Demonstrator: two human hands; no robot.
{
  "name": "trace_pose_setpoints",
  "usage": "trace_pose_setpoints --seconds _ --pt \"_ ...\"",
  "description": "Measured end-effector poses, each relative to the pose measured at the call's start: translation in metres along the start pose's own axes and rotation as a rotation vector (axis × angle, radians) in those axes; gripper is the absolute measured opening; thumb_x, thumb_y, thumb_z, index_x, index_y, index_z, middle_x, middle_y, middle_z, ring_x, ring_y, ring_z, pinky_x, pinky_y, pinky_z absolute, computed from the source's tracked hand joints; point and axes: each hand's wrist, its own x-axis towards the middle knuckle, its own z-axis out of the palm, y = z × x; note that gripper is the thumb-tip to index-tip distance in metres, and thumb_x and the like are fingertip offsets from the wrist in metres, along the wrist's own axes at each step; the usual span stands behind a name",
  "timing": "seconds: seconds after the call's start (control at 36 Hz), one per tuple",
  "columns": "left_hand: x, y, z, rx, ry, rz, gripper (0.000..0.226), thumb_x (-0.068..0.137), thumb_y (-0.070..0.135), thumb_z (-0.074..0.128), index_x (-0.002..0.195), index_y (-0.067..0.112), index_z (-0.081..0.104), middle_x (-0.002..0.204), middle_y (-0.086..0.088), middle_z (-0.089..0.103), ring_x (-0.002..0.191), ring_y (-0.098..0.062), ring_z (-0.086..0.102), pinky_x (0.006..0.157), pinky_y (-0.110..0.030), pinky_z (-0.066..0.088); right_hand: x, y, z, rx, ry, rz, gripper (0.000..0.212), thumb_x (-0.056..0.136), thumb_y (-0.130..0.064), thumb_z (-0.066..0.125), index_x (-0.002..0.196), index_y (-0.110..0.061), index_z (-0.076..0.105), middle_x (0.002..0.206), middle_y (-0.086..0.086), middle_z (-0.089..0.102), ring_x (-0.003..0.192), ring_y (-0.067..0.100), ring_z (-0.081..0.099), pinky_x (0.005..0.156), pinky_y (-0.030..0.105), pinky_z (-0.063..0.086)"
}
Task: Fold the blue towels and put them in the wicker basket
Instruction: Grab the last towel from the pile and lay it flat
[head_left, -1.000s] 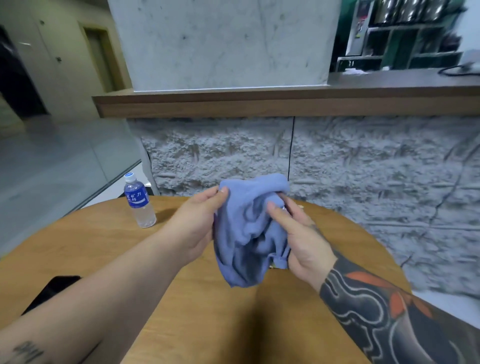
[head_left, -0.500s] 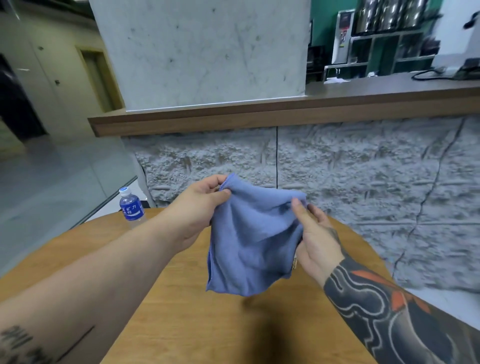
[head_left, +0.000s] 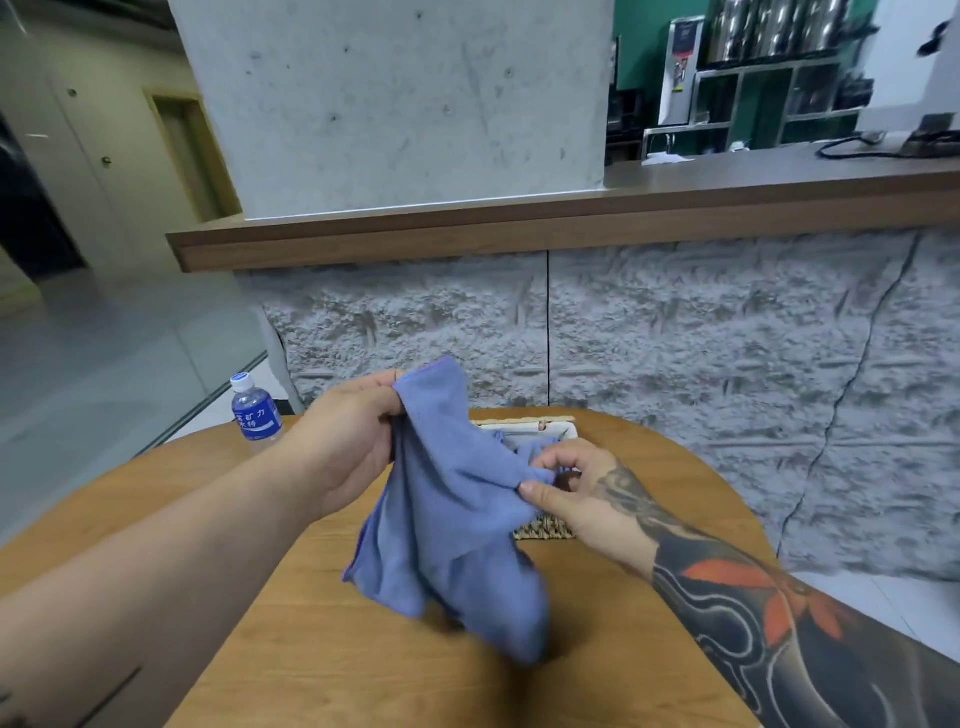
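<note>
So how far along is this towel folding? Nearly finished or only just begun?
Hard to call it nearly finished. Some blue cloth already shows inside the wicker basket, though whether it is folded is hidden. In hand: the left hand and right hand pinch a blue towel that hangs rumpled above the table, not yet folded. Left: fold it and put it in the basket.

Even, soft indoor light, moderately bright, no glare. Faint shadow under blue towel (head_left: 452, 525) on table (head_left: 322, 670). Motion blur on towel's lower edge; stone wall (head_left: 701, 364) also smeared. Wide-angle bowing: ledge (head_left: 519, 228) tilts, edges stretched. Shelving (head_left: 779, 78) at top right soft, doorway (head_left: 31, 208) at left dark.
</note>
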Motion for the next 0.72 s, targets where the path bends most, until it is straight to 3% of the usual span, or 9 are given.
trace_pose_setpoints --seconds 0.11,0.19,0.25,0.31,0.39,0.5,0.58,0.67,0.72 --pt "0.0 0.004 -0.005 0.021 0.067 0.067 0.033 0.098 -0.013 0.036 0.091 0.0 0.066 0.085 -0.016 0.071 0.087 -0.027 0.067 0.087 -0.037 0.052 0.005 -0.002 0.001 -0.094 0.143 -0.092 0.019 0.092 -0.034 0.076 0.077 -0.025 0.068 0.105 -0.002 0.059 0.097 0.012 0.058 0.083 0.019 0.041" --pt "0.003 0.005 -0.017 0.19 0.147 0.092 0.037 0.09 -0.013 0.039 0.091 0.008 0.069 0.079 -0.011 0.07 0.076 -0.026 0.061 0.071 -0.036 0.047 0.011 -0.005 -0.002 -0.145 0.224 -0.158 0.025 0.091 -0.047 0.067 0.074 -0.029 0.069 0.108 -0.014 0.058 0.109 0.008 0.053 0.091 0.016 0.036" --pt "0.006 0.002 -0.025 0.329 0.203 0.103 0.046 0.087 -0.013 0.037 0.097 0.017 0.07 0.074 -0.005 0.07 0.065 -0.023 0.056 0.057 -0.031 0.039 0.015 -0.012 -0.007 -0.076 0.241 -0.162 0.025 0.097 -0.042 0.067 0.075 -0.032 0.07 0.087 -0.021 0.062 0.084 -0.003 0.058 0.075 0.014 0.039" --pt "0.007 0.002 -0.033 0.445 0.197 0.132 0.066 0.086 -0.015 0.035 0.113 0.035 0.068 0.074 -0.009 0.062 0.063 -0.024 0.044 0.055 -0.03 0.029 0.017 -0.024 -0.009 0.039 0.216 -0.149 0.03 0.095 -0.053 0.063 0.074 -0.032 0.069 0.063 -0.017 0.055 0.058 0.003 0.049 0.059 0.026 0.038" --pt "0.0 0.009 -0.034 0.516 0.026 0.133 0.09 0.082 -0.023 0.029 0.122 0.047 0.069 0.082 -0.018 0.07 0.07 -0.03 0.055 0.064 -0.037 0.041 0.02 -0.045 -0.009 0.106 0.199 -0.206 0.034 0.091 -0.057 0.061 0.084 -0.025 0.07 0.065 0.0 0.058 0.06 0.012 0.051 0.057 0.034 0.038" --pt "-0.007 0.015 -0.029 0.515 -0.031 0.054 0.075 0.082 -0.025 0.028 0.082 0.025 0.085 0.096 -0.002 0.082 0.095 -0.015 0.074 0.076 -0.025 0.058 0.019 -0.075 -0.013 0.012 0.168 -0.262 0.015 0.097 -0.037 0.073 0.083 -0.03 0.076 0.08 -0.011 0.076 0.076 0.003 0.07 0.068 0.026 0.054" --pt "-0.005 0.02 -0.034 0.315 0.055 0.033 0.061 0.084 -0.017 0.035 0.088 0.017 0.085 0.103 -0.01 0.081 0.101 -0.025 0.073 0.088 -0.037 0.055 0.019 -0.09 -0.019 -0.039 0.091 -0.262 0.006 0.089 -0.033 0.083 0.085 -0.031 0.079 0.086 -0.015 0.079 0.081 -0.001 0.072 0.067 0.017 0.054" --pt "0.005 0.022 -0.05 0.152 0.18 0.049 0.021 0.094 0.015 0.063 0.098 0.012 0.083 0.106 -0.008 0.076 0.096 -0.026 0.067 0.086 -0.041 0.049 0.022 -0.096 -0.022 -0.149 0.01 -0.199 0.02 0.078 -0.031 0.092 0.092 -0.027 0.08 0.086 -0.01 0.079 0.079 0.003 0.074 0.066 0.024 0.059" --pt "0.012 0.019 -0.06 0.212 0.298 0.137 0.02 0.089 0.034 0.078 0.094 0.016 0.083 0.097 -0.006 0.072 0.089 -0.021 0.061 0.084 -0.039 0.047 0.026 -0.094 -0.023 -0.32 -0.023 -0.155 0.025 0.076 -0.037 0.091 0.095 -0.025 0.079 0.086 -0.007 0.079 0.08 0.006 0.074 0.071 0.033 0.062"
